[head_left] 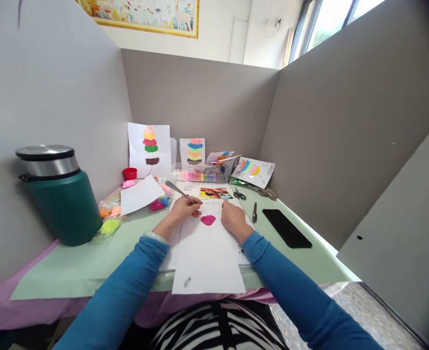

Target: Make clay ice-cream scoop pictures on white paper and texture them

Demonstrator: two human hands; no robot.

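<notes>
A long sheet of white paper (209, 257) lies in front of me, its near end hanging over the table edge. On it is a rough-edged magenta patch (208, 220) between my hands. My left hand (184, 210), to the left of the patch, is closed around a slim grey metal tool (178, 188) with a rounded upper end; its lower end is hidden by the fingers. My right hand (233, 218) rests at the sheet's right side with fingers curled, and whatever it pinches is hidden. Under the sheet is a page with a colourful printed picture (216, 193).
Left stand a green flask (64, 204), bagged coloured clay (110, 226), a loose white sheet (141, 194) and a red cup (130, 173). Right lie scissors (239, 194), a dark pen-like tool (254, 212) and a black phone (286, 228). Behind are a clay pack (201, 174), artworks (149, 148) and grey partitions (199, 97).
</notes>
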